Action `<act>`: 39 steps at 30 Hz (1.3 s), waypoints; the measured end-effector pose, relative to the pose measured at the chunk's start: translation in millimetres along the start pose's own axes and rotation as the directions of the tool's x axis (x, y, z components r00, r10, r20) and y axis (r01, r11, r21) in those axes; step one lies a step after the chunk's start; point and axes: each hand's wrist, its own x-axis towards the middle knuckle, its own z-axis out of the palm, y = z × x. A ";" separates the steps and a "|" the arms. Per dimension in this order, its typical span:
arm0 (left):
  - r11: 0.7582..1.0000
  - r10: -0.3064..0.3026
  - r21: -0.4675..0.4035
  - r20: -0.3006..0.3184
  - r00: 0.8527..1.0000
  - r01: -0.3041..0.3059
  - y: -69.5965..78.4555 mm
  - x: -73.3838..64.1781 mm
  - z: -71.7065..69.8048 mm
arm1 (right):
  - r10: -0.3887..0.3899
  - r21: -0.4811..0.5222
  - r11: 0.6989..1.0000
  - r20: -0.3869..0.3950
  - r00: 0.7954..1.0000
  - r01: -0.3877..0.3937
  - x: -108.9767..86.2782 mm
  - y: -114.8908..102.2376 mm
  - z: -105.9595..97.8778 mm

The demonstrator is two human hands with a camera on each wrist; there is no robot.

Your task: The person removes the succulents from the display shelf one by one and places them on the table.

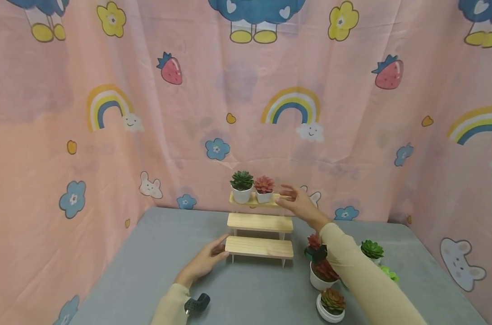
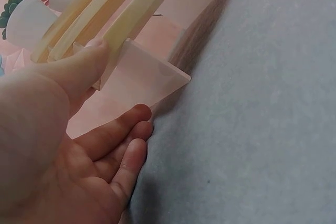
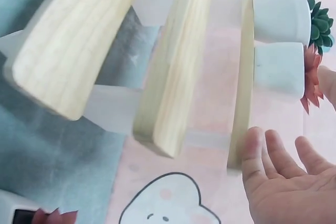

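Observation:
A three-tier wooden display stand (image 1: 259, 247) with pale planks and clear supports stands on the grey table. My left hand (image 1: 205, 259) holds the left end of its lowest plank between thumb and index finger; the other fingers (image 2: 118, 135) extend loosely beside the clear support. On the top plank (image 3: 241, 93), a green potted succulent (image 1: 242, 186) sits at the left, and a pink potted succulent (image 1: 264, 188) stands close to its right. My right hand (image 1: 300, 203) is at the plank's right end, fingers spread and holding nothing, a fingertip against its edge. Its thumb is near the pink leaves.
Several potted succulents stand to the right, partly behind my right forearm: a dark red one (image 1: 324, 273), a brownish-green one (image 1: 332, 303) and a green one (image 1: 372, 250) among them. A pink patterned curtain (image 1: 205, 180) hangs behind the table.

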 end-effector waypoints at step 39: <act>1.000 0.013 0.014 0.011 1.000 -0.014 -0.8 0.4 -0.6 | -0.031 -0.021 0.999 -0.049 0.998 0.030 32.6 -10.2 24.9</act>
